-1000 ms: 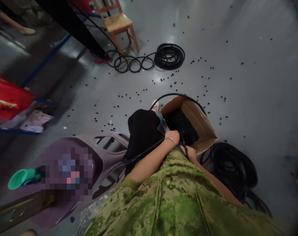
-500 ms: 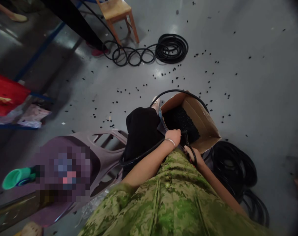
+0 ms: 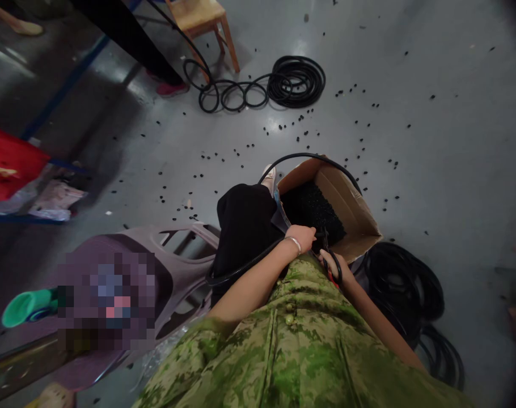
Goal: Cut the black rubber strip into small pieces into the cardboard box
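Observation:
My left hand (image 3: pixel 301 238) is closed around a black hose (image 3: pixel 245 269) at the near edge of an open cardboard box (image 3: pixel 351 209). The hose's short end points to the right from my fist. In my right hand (image 3: pixel 332 263) is a pair of scissors (image 3: pixel 338 268) with black loop handles. Its blades reach up beside the hose end; whether they touch it I cannot tell. Small black pieces (image 3: pixel 313 209) fill the lower part of the box, below both hands. A bit of red shows by my right palm.
Coiled black hose (image 3: pixel 402 283) lies right of the box, another coil (image 3: pixel 298 82) ahead on the floor. Small black pieces are scattered about. A purple plastic chair (image 3: pixel 126 249) stands at left, a wooden chair (image 3: pixel 198 17) ahead, beside a person's leg (image 3: pixel 147 45).
The hose end between my hands has shifted slightly right and down. My right hand with the scissors has turned a little, and a red patch now shows beside it.

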`<state>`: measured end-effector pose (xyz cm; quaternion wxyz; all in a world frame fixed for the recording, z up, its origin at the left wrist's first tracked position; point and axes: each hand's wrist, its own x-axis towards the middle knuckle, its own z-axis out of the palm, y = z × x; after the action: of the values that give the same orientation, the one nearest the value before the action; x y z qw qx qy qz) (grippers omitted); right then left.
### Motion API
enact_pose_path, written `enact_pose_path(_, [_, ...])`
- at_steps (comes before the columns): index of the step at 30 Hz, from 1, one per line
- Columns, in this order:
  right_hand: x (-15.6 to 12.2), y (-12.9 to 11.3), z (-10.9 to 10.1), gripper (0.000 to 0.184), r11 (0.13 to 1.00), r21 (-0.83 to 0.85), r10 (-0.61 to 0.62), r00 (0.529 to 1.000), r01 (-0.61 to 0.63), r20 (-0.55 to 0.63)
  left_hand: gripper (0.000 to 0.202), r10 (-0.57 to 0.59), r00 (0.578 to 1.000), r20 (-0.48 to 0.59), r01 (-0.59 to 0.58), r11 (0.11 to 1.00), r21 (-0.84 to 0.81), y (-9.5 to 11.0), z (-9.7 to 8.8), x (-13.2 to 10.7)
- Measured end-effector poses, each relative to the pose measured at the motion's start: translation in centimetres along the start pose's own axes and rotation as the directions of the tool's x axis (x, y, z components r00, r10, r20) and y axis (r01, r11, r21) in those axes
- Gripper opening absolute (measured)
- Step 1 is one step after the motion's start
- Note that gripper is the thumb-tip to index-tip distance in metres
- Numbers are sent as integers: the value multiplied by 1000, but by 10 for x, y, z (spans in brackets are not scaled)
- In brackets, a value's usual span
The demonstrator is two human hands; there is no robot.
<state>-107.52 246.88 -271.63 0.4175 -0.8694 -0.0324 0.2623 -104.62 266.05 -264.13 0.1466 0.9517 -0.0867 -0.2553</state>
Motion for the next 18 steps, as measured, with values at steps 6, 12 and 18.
enact_pose_path(6, [-1,-5,6,68,997,-66,-45,997,41,-65,30,-62,998,29,63,998,-25,0,-1,5])
enact_pose_path(12, [4,-6,13,69,992,-122,-30,995,17,-100,29,-110,990,92,112,994,-12,3,-4,8])
enact_pose_path(18, [-3,-5,7,68,998,67,22,998,-18,-60,31,-152,988,-40,148,986,-75,0,0,8])
